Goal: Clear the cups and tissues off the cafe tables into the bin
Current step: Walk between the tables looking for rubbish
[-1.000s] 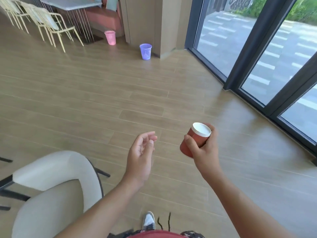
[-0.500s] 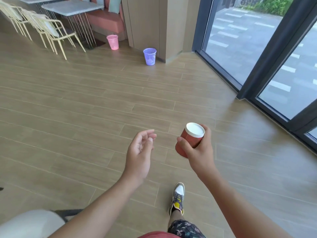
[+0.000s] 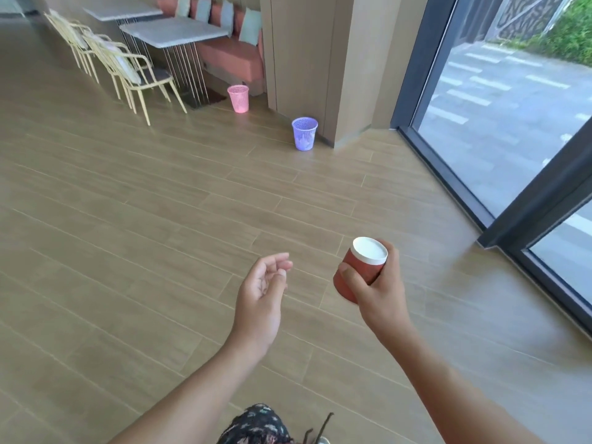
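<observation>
Right hand [image 3: 378, 293]: fingers and thumb curl round the cup, thumb on its near side, held in the air over the floor at near right of centre.
Cup [image 3: 360, 270]: red wall, white top; tilted, the top leaning far and right.
Left hand [image 3: 261, 296]: relaxed, fingers loosely bent, holding nothing; just left of the cup and apart from it.
Purple bin [image 3: 304, 133]: upright on the floor, far ahead, just beside the foot of the brown pillar [image 3: 323, 59].
Pink bin [image 3: 238, 98]: upright, farther off and to the left, near the end of the red bench [image 3: 230, 56].
Surface [image 3: 173, 35]: grey top on thin legs, far left, in front of the bench; cream chairs [image 3: 128, 72] on its left side.
Floor [image 3: 144, 219]: wood-look planks.
Glass wall [image 3: 499, 100]: dark frames along the right, pavement outside.
</observation>
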### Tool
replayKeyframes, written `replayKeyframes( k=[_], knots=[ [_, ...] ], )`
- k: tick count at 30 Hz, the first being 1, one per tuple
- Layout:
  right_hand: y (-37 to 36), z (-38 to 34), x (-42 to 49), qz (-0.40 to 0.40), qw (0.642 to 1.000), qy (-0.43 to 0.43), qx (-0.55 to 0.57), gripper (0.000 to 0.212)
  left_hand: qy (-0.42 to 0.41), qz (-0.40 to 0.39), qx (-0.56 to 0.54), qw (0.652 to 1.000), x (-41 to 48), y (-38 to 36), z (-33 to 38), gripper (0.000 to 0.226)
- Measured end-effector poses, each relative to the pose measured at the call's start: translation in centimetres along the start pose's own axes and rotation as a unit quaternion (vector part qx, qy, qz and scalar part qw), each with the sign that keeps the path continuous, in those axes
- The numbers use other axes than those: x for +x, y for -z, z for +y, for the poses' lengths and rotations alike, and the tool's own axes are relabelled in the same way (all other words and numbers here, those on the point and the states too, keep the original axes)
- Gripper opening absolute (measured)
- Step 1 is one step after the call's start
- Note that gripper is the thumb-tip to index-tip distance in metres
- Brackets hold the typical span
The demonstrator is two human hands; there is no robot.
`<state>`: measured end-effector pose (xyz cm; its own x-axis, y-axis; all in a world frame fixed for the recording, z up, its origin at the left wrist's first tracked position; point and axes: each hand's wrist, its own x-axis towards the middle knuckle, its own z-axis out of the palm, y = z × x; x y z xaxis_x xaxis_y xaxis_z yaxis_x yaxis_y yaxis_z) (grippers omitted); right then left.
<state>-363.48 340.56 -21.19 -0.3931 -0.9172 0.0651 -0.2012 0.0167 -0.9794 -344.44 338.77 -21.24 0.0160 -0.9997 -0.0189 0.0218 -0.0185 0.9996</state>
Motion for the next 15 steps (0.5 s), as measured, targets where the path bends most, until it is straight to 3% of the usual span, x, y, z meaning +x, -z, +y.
replayKeyframes(
  k=[15],
  knots=[
    [-11.9,0.8,30.7,0.022,1.0,0.005,-0.01,0.058,0.01,-0.02,-0.033,0.999,33.8,-2.6,-1.0,0.027]
  ],
)
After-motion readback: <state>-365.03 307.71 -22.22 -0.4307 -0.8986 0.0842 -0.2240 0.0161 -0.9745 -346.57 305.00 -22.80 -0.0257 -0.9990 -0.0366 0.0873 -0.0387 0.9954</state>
